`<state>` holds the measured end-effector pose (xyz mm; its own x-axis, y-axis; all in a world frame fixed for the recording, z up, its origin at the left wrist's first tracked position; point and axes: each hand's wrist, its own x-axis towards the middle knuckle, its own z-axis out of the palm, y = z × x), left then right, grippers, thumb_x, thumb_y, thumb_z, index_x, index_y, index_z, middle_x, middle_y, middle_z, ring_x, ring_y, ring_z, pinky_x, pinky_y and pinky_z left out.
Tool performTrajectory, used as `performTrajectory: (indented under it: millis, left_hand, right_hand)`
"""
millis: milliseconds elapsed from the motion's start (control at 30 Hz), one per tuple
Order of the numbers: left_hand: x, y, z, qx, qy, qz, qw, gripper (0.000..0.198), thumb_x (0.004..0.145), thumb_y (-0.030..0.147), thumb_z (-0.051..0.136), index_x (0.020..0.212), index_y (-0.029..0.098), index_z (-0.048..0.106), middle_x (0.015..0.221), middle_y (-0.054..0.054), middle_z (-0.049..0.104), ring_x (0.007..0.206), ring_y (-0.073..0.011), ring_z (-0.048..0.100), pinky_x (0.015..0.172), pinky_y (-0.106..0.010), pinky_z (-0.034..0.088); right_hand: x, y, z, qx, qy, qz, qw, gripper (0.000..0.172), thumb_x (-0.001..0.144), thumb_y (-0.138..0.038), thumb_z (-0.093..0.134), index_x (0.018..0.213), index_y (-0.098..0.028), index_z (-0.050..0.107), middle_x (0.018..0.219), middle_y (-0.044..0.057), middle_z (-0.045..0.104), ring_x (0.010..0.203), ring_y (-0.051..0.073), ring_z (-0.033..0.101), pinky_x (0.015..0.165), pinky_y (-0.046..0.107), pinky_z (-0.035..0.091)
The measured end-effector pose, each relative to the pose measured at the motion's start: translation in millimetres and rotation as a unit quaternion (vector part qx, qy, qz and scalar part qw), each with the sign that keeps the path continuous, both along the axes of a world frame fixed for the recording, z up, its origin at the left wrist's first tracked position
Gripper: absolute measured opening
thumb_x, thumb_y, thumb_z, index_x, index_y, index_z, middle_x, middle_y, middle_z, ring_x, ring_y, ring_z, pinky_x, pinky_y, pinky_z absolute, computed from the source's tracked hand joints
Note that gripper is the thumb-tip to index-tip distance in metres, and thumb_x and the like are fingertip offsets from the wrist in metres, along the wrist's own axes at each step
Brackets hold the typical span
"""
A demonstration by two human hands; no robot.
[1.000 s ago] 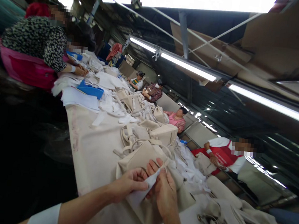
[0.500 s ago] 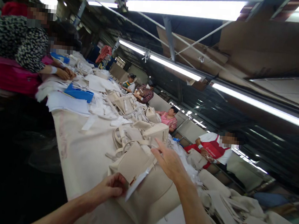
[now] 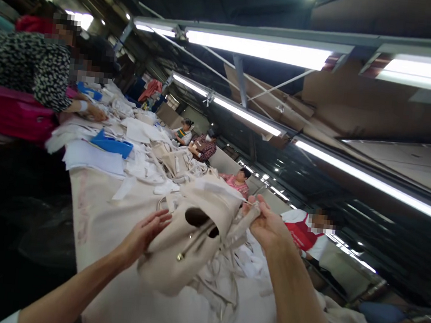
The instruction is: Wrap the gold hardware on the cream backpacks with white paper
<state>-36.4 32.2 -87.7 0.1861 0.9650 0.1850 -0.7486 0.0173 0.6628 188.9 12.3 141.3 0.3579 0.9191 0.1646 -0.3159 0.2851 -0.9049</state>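
Observation:
A beige handbag [image 3: 163, 263] hangs tilted over the table in front of me, its top flap raised and a dark opening showing underneath. A small gold-coloured fitting is visible on its side, and loose straps trail below. My right hand [image 3: 266, 222] is closed around a strap at the bag's upper right, which looks partly wrapped in white material. On the opposite side, my left hand [image 3: 147, 233] is open, its fingers stretched along the bag's left edge; whether they touch it is hard to tell.
Beige bags and white wrapping [image 3: 173, 160] are heaped along the table [image 3: 99, 221]. A blue holder [image 3: 112, 144] sits by white sheets [image 3: 93, 160] at left. A co-worker in a patterned top [image 3: 52, 72] leans in there; another in a red apron [image 3: 300, 233] is at right.
The bag has been lifted and turned, and its opening now shows. My right hand went from pointing over it to gripping a strap. My left hand moved up-left and its fingers straightened.

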Motion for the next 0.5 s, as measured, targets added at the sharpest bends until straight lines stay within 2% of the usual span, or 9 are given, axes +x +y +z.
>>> performTrajectory:
  millis: [67, 100, 167, 200, 267, 367, 433, 500]
  left_hand:
    - [-15.8, 2.3, 10.2, 0.025, 0.062, 0.125, 0.99, 0.06, 0.073, 0.057, 0.071, 0.117, 0.018, 0.061, 0.125, -0.013, 0.064, 0.12, -0.0325, 0.056, 0.104, -0.043, 0.04]
    - [-22.8, 1.0, 14.0, 0.038, 0.107, 0.187, 0.976, 0.054, 0.075, 0.055, 0.068, 0.113, 0.018, 0.063, 0.119, -0.012, 0.066, 0.118, -0.0318, 0.057, 0.103, -0.043, 0.04]
    - [-31.5, -5.7, 17.9, 0.064, 0.192, 0.272, 0.941, 0.041, 0.079, 0.05, 0.062, 0.106, 0.019, 0.065, 0.107, -0.009, 0.068, 0.109, -0.0288, 0.059, 0.099, -0.04, 0.042]
    - [-32.3, -10.6, 17.9, 0.078, 0.224, 0.284, 0.929, 0.036, 0.081, 0.047, 0.059, 0.103, 0.019, 0.065, 0.102, -0.007, 0.068, 0.102, -0.027, 0.06, 0.094, -0.038, 0.044]
    - [-26.6, -21.6, 14.3, 0.109, 0.272, 0.251, 0.923, 0.027, 0.083, 0.042, 0.055, 0.094, 0.019, 0.065, 0.087, -0.005, 0.066, 0.086, -0.0232, 0.061, 0.08, -0.034, 0.046]
    - [-6.8, -38.5, 3.8, 0.133, 0.314, 0.165, 0.925, 0.024, 0.086, 0.04, 0.05, 0.079, 0.02, 0.061, 0.071, -0.003, 0.061, 0.07, -0.0193, 0.058, 0.067, -0.029, 0.046]
    - [7.8, -49.5, -1.6, 0.138, 0.335, 0.105, 0.926, 0.028, 0.089, 0.04, 0.046, 0.071, 0.02, 0.056, 0.067, -0.003, 0.061, 0.064, -0.018, 0.058, 0.063, -0.029, 0.045]
    - [21.4, -59.3, -3.2, 0.161, 0.368, 0.041, 0.915, 0.03, 0.09, 0.038, 0.044, 0.067, 0.021, 0.052, 0.063, -0.002, 0.061, 0.06, -0.0173, 0.057, 0.062, -0.028, 0.043]
  right_hand:
    - [-10.7, -16.2, 0.6, -0.004, 0.035, -0.021, 0.999, 0.024, 0.097, -0.011, 0.039, 0.094, -0.021, 0.061, 0.083, 0.002, 0.072, 0.073, 0.014, 0.072, 0.072, 0.034, 0.062]
    - [-16.9, -23.2, -4.2, -0.006, 0.047, -0.023, 0.999, 0.024, 0.098, -0.016, 0.039, 0.097, -0.021, 0.062, 0.091, 0.004, 0.073, 0.083, 0.015, 0.072, 0.079, 0.038, 0.061]
    - [-27.2, -31.9, -23.8, 0.009, 0.056, -0.002, 0.998, 0.025, 0.098, -0.025, 0.039, 0.102, -0.02, 0.063, 0.103, 0.007, 0.072, 0.098, 0.018, 0.07, 0.092, 0.045, 0.056]
    - [-29.9, -33.3, -37.7, 0.016, 0.056, 0.008, 0.998, 0.027, 0.098, -0.03, 0.039, 0.103, -0.021, 0.064, 0.108, 0.008, 0.071, 0.104, 0.019, 0.068, 0.096, 0.048, 0.054]
    - [-28.6, -31.4, -69.4, 0.015, 0.063, 0.01, 0.998, 0.026, 0.096, -0.035, 0.042, 0.103, -0.023, 0.064, 0.116, 0.007, 0.067, 0.113, 0.021, 0.064, 0.102, 0.053, 0.048]
    - [-10.4, -25.8, -110.6, 0.012, 0.095, -0.045, 0.994, 0.018, 0.091, -0.036, 0.049, 0.1, -0.027, 0.062, 0.124, 0.003, 0.062, 0.122, 0.021, 0.057, 0.106, 0.057, 0.043]
    - [7.7, -25.7, -125.9, 0.029, 0.095, -0.078, 0.992, 0.017, 0.089, -0.036, 0.053, 0.1, -0.028, 0.061, 0.127, 0.002, 0.059, 0.126, 0.021, 0.053, 0.107, 0.057, 0.042]
    - [24.0, -29.1, -131.8, 0.041, 0.071, -0.081, 0.993, 0.021, 0.087, -0.039, 0.054, 0.104, -0.029, 0.06, 0.128, 0.004, 0.057, 0.127, 0.021, 0.052, 0.106, 0.057, 0.044]
